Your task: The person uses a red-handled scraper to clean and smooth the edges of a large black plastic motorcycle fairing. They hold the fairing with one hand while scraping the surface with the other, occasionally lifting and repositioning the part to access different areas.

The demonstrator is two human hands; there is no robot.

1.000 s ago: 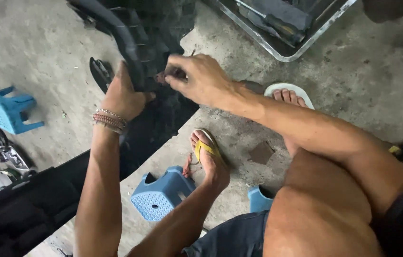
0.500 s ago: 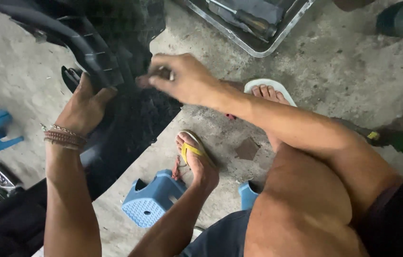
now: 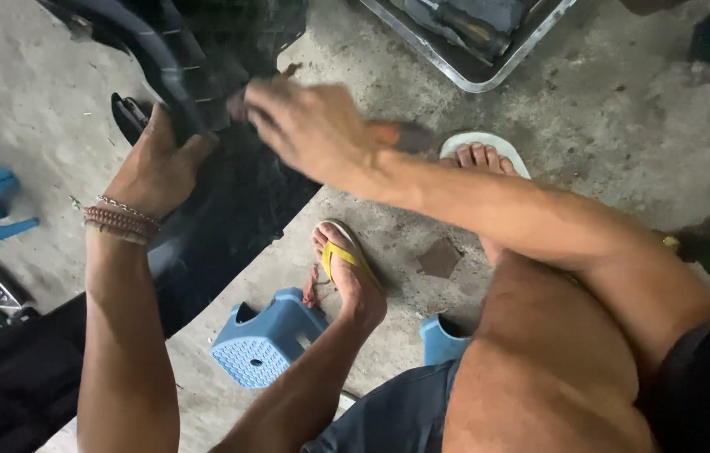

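Hands: left grips black panel; right blurred, grip unclear; blue stool below.

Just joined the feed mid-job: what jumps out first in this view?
Two bare hands meet at a big black plastic panel lying on the concrete, upper left. The left hand, beaded bracelets at its wrist, presses on the panel's ribbed edge, and the blurred right hand reaches across to the same spot. Below, a foot in a yellow sandal rests beside a small blue stool.
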